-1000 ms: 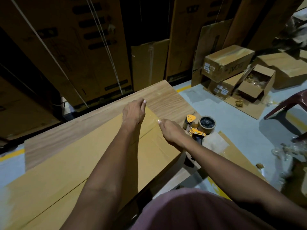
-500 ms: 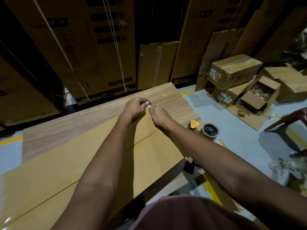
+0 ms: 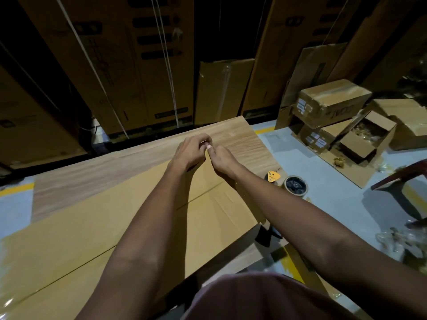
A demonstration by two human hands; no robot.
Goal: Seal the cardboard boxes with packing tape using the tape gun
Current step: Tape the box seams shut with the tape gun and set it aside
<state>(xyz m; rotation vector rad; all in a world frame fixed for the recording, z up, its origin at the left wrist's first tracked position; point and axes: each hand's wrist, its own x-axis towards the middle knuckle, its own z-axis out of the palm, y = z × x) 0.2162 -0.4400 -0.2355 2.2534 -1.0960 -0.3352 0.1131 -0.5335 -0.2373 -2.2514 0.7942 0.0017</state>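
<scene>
Left hand [image 3: 190,151] and right hand [image 3: 221,159] fingertips meeting, curled as if pinching something too small to tell, above flat tan cardboard box [image 3: 97,229] on wood-grain counter [image 3: 240,137], yellow-and-black tape gun [image 3: 285,183] just right of right hand

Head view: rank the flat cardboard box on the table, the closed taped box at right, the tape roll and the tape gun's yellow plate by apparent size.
1. flat cardboard box
2. closed taped box, though it sits farther away
3. tape roll
4. yellow plate
</scene>
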